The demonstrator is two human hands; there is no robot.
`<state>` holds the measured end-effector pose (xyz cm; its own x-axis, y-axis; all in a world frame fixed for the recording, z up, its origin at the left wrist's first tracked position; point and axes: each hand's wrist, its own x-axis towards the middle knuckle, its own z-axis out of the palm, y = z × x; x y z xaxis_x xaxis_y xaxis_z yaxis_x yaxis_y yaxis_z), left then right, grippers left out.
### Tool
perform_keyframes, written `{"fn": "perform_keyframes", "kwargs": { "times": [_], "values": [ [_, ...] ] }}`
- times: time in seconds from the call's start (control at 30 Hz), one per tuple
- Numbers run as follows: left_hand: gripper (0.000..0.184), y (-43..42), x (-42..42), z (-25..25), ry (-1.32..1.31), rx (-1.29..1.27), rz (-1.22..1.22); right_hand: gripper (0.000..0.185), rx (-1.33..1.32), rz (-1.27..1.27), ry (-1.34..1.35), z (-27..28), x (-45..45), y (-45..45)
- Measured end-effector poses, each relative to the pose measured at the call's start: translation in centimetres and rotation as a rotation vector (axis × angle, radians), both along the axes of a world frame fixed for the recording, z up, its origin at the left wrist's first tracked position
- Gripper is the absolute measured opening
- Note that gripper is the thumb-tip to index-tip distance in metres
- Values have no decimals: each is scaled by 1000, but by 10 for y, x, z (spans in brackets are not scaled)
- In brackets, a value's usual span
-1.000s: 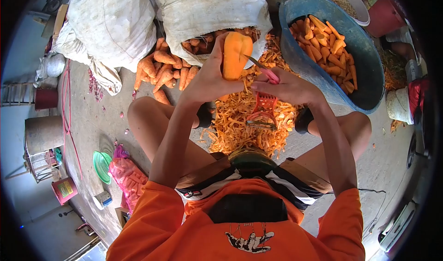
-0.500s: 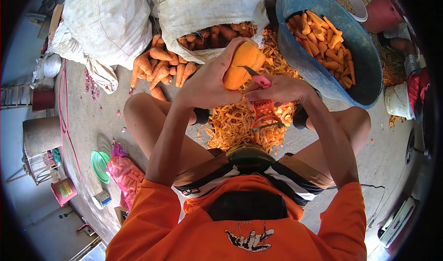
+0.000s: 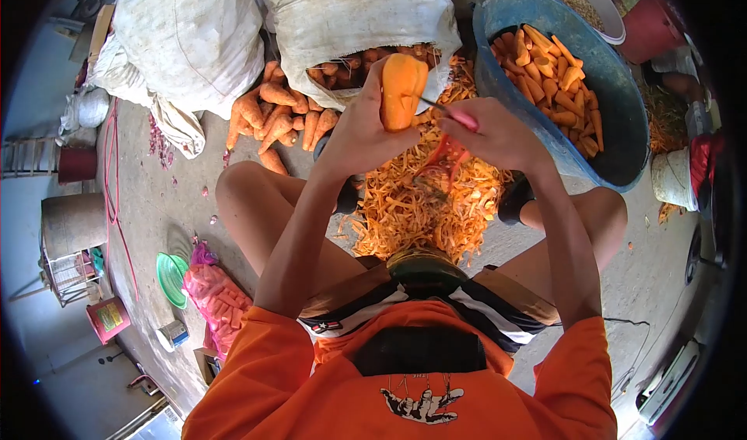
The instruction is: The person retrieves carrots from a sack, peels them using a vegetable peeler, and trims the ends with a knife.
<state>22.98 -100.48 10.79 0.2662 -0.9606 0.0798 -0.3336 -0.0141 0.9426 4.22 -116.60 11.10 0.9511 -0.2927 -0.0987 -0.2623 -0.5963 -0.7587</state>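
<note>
A thick peeled carrot (image 3: pixel 402 94) stands nearly upright in my left hand (image 3: pixel 359 135), whose fingers are wrapped round it. My right hand (image 3: pixel 502 135) is closed on the pink handle of a small knife (image 3: pixel 461 119), its dark blade pointing at the carrot's right side; whether the edge touches cannot be made out. A red peeler (image 3: pixel 447 162) hangs below the same hand, blurred at its lower end. Beneath both hands, between my legs, lies a heap of orange peelings (image 3: pixel 424 214).
Unpeeled carrots (image 3: pixel 280 113) lie on the floor by a white sack (image 3: pixel 358 20) with more carrots in its mouth. A blue tub (image 3: pixel 622 129) with peeled carrots (image 3: pixel 560 82) stands at the right. A green basket (image 3: pixel 171 280) and a pink bag (image 3: pixel 218 296) are at the left.
My left hand has turned the carrot more upright and shifted it slightly left. The knife has drawn back to the carrot's right side, and the peeler has swung with my right hand.
</note>
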Motion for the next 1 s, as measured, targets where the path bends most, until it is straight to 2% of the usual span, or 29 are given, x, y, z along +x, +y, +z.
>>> {"fn": "perform_keyframes", "kwargs": {
  "times": [0.07, 0.13, 0.17, 0.23, 0.27, 0.37, 0.47, 0.53, 0.6, 0.67, 0.77, 0.87, 0.93, 1.0],
  "values": [
    [78, 1, 3, -8, 12, -16, 68, 36, -13, -35, -33, 7, -6, -3],
    [58, 0, 1, 0, 136, -50, 2, 38, -27, -84, -63, 7, -8, -4],
    [58, -2, -1, 4, 137, -49, -4, 37, -78, -79, -86, 5, -9, -3],
    [44, -5, -9, 15, 551, 66, 50, 37, -127, -78, -108, 7, -9, -1],
    [44, -5, -11, 16, 551, 69, 48, 37, -88, -99, -69, 12, -9, -2],
    [40, -6, -12, 15, 544, 19, 111, 38, -53, -134, -14, 21, -12, -6],
    [45, -5, -12, 11, 463, -52, 92, 39, -87, -151, -24, 22, -14, -6],
    [47, -6, -19, 11, 134, -195, 159, 40, -116, -159, -48, 17, -15, -6],
    [49, -5, -19, 9, 125, -184, 170, 38, -213, -151, -139, 10, -15, -6],
    [51, -4, -18, 9, 114, -171, 186, 36, -180, -145, -121, 15, -14, -5],
    [52, -7, -21, 18, 257, -53, 281, 33, -161, -145, -115, 23, -10, 3],
    [50, -10, -24, 6, 218, -203, 260, 28, -145, -138, -122, 25, -6, 6],
    [50, -11, -25, 0, 77, -304, 231, 26, -116, -126, -115, 21, -5, 6],
    [47, -12, -23, -5, -22, -275, 262, 25, -240, -126, -138, 14, -3, 8]
  ]
}}
